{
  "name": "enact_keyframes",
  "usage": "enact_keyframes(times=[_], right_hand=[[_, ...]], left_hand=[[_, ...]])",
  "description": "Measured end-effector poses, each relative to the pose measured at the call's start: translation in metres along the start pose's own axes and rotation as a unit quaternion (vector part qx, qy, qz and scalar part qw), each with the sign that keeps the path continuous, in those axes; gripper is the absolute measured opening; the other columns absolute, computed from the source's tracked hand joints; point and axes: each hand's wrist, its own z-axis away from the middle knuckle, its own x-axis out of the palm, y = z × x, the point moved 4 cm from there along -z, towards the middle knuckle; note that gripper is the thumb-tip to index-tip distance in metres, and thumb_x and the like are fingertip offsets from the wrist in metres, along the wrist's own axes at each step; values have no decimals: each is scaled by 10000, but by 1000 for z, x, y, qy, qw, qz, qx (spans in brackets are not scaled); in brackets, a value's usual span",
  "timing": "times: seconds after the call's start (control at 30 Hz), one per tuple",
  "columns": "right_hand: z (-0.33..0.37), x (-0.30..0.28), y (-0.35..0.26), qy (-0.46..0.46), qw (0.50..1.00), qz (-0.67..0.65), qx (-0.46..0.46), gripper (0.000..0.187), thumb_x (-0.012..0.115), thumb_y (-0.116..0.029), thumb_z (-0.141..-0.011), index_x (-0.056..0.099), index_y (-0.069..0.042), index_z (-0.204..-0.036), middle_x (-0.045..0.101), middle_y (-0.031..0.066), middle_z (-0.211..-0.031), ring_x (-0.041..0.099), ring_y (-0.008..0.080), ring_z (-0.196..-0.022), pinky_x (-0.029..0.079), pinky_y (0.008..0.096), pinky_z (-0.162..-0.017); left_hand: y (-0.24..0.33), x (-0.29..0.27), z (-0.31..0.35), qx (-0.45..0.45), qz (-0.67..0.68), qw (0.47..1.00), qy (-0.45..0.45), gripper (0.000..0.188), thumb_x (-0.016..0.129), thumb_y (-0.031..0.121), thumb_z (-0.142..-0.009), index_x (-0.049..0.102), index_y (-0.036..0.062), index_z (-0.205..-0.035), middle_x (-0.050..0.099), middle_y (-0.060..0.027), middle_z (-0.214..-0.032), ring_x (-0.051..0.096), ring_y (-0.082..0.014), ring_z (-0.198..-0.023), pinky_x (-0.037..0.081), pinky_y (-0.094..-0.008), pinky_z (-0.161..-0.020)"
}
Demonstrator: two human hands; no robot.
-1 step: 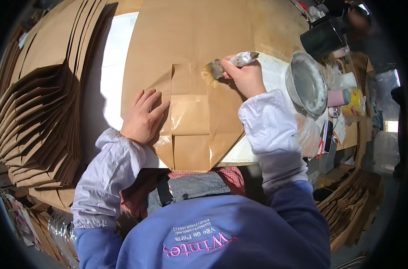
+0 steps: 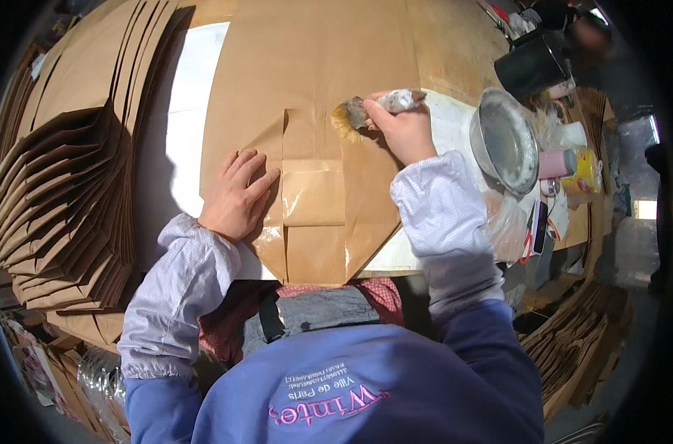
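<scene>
A brown paper bag (image 2: pixel 314 203) lies on the table, its near end folded into a pointed bottom with wet, shiny streaks along the flaps. My left hand (image 2: pixel 238 196) rests on the bag's left flap, fingers stretched out and nothing held. In my right hand (image 2: pixel 407 133) is a paste brush (image 2: pixel 359 115), gripped by its whitish, wrapped handle. Its yellowish bristles touch the paper at the upper right corner of the folded part. My fingers partly cover the handle.
On the left stands a thick stack of folded paper bags (image 2: pixel 63 214). A metal basin (image 2: pixel 505 140) with whitish residue sits at the right, beside a black container (image 2: pixel 529 65), a pink cup (image 2: pixel 555 164) and red-handled scissors (image 2: pixel 527 248). More brown paper (image 2: pixel 577 340) lies lower right.
</scene>
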Motion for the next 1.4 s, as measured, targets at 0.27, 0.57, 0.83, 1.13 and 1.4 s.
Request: enact_keyframes(times=[0.27, 0.57, 0.83, 1.13, 1.4], right_hand=[[31, 100, -7, -137, 989, -36, 42, 176, 718, -117, -881, 674, 0, -1004, 682, 31, -768, 644, 93, -673, 525, 240, -591], [3, 68, -25, -13, 998, 56, -28, 170, 704, -145, -842, 696, 24, -838, 682, 71, -758, 638, 109, -705, 517, 268, -638], [129, -146, -29, 98, 916, 348, -176, 335, 689, -47, -843, 660, 8, -1173, 657, 155, -1030, 656, 284, -875, 516, 341, -772], [157, -194, 0, -18, 840, 518, -159, 425, 628, -28, -801, 631, -46, -1226, 579, 186, -1242, 598, 330, -1050, 466, 425, -938], [32, -21, 43, -214, 950, 213, 79, 176, 663, -116, -832, 688, -5, -966, 650, 143, -920, 606, 341, -956, 497, 403, -862]], left_hand=[[-7, 1, 7, -111, 115, 987, 10, 339, 705, 174, -815, 538, -10, -1047, 522, -214, -1125, 516, -400, -1101, 451, -446, -935], [-7, -1, 8, -111, 109, 988, 18, 329, 689, 187, -825, 543, -9, -1046, 518, -209, -1139, 517, -393, -1089, 449, -436, -939], [-4, 2, 7, -126, 107, 986, 24, 330, 674, 135, -803, 535, 5, -1073, 510, -223, -1166, 498, -416, -1121, 424, -451, -967], [-17, 1, -5, -137, 75, 985, -68, 295, 673, 72, -806, 560, 38, -1076, 553, -195, -1051, 555, -397, -1012, 468, -410, -898], [-65, -9, -60, -290, 118, 928, -202, 333, 667, 26, -677, 643, -1, -1008, 664, -153, -889, 643, -357, -882, 527, -420, -782]])
